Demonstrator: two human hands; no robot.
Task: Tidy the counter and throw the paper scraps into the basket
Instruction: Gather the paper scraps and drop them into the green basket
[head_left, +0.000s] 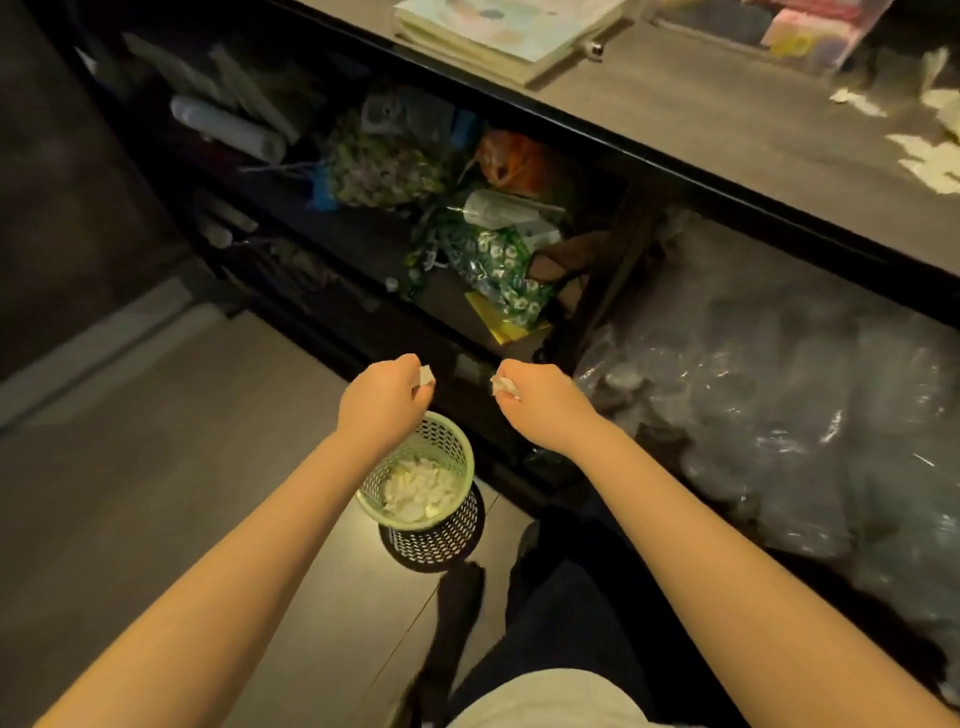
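Note:
A pale green mesh basket (460, 457) stands on the floor below my arms, partly filled with white paper scraps (418, 491). My left hand (382, 402) hovers just above its far rim and pinches a small white scrap (427, 375). My right hand (535, 402) is to the right of the basket, over the shelf edge, and grips a crumpled white scrap (503, 385). More white scraps (930, 156) lie on the grey counter (727, 119) at the far right.
Open shelves under the counter hold candy bags (498, 265), a netted bag (379, 161) and rolled sheets (228, 127). Clear plastic bags (779, 405) fill the right bay. A stack of books (498, 36) and a plastic box (795, 31) sit on the counter. My legs are at the bottom.

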